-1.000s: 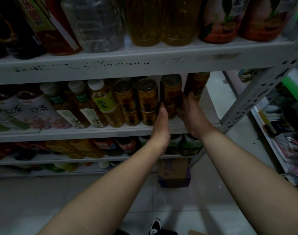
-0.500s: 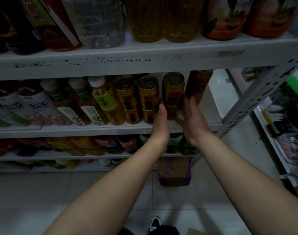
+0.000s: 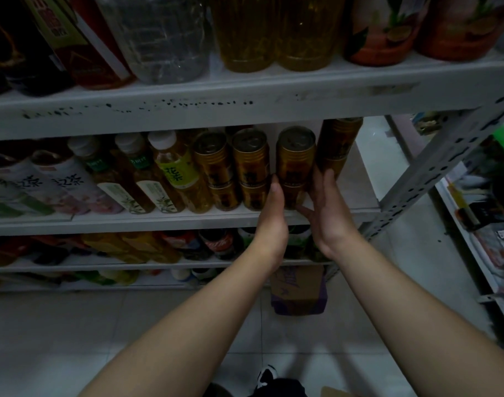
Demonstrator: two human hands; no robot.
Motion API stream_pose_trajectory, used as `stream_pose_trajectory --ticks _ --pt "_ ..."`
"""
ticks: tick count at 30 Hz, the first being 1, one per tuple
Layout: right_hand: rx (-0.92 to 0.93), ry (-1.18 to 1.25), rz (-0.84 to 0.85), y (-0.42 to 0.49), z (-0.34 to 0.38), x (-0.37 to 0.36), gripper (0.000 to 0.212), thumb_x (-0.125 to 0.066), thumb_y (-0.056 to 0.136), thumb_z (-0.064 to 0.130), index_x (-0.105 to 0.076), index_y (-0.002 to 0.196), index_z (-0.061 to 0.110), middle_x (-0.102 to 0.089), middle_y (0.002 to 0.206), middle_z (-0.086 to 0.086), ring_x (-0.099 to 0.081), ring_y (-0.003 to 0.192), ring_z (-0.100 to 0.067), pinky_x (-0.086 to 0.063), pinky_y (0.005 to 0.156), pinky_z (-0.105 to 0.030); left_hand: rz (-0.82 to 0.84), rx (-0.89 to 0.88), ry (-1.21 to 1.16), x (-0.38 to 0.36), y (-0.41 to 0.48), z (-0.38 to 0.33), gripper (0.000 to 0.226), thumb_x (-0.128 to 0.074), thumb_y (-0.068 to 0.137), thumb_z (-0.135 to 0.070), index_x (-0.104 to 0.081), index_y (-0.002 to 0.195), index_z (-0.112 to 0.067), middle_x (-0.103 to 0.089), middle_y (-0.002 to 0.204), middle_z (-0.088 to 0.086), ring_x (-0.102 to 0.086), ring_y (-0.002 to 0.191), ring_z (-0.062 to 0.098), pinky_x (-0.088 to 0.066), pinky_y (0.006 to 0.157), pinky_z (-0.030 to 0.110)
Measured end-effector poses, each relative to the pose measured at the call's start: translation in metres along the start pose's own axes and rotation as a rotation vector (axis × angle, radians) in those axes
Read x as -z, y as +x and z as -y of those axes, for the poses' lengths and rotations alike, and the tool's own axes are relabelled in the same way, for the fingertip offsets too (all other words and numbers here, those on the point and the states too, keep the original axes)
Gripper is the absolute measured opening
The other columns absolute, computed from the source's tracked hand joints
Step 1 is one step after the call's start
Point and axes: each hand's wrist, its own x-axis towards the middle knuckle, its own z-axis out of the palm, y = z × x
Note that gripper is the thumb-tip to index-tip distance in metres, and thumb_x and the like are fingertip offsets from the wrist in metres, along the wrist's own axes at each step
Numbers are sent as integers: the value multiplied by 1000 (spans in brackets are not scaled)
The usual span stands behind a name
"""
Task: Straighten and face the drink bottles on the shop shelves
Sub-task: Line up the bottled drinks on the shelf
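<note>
Gold drink cans stand in two-high stacks on the middle shelf (image 3: 159,222). My left hand (image 3: 273,216) presses with straight fingers against the left side of the third can stack (image 3: 295,156). My right hand (image 3: 329,210) lies flat against that stack's right side, its fingers between it and the taller fourth stack (image 3: 336,141), its thumb near the shelf edge. Left of the cans stand yellow tea bottles (image 3: 177,173) with white caps, then pale-labelled bottles (image 3: 67,184), all leaning back.
Large bottles fill the top shelf (image 3: 245,93) just above my hands. A perforated metal upright (image 3: 434,167) closes the rack at the right. Lower shelves hold more bottles. A cardboard box (image 3: 298,290) sits on the tiled floor; another goods rack (image 3: 480,224) stands at the right.
Both hands have slid up the sides of the third can stack and drawn closer together around it. The view has tilted slightly upward.
</note>
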Motion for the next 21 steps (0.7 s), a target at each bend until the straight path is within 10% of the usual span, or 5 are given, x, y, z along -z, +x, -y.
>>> stream_pose_trajectory --ticks 4,9,14,21 --pt "1 -59 -46 4 -1 7 60 -25 91 67 -41 141 36 -52 137 15 -49 120 1 -37 102 -33 -66 -98 65 -2 -3 -1 76 -26 87 -72 -28 149 -30 -31 153 -11 -27 140 6 -19 118 39" --pt "168 -366 -614 22 12 43 34 -49 90 24 -56 122 17 -61 111 2 -58 108 -19 -47 90 -23 -168 -84 137 -5 -8 13 61 -33 91 -56 -45 141 -23 -46 143 -10 -42 128 3 -29 110 21" --pt "113 -568 -294 57 26 70 91 -78 70 31 -27 145 27 -44 141 5 -45 122 -9 -39 98 -31 -206 -129 303 -11 -17 29 45 -37 100 -42 -56 129 -13 -59 128 2 -53 111 9 -37 73 -2" --pt "83 -627 -237 78 38 71 64 -81 61 40 -53 118 32 -61 108 10 -59 100 -15 -46 80 -28 -174 -2 283 -8 -15 26 43 -43 98 -41 -49 137 -23 -47 121 -20 -44 109 -4 -25 77 -2"
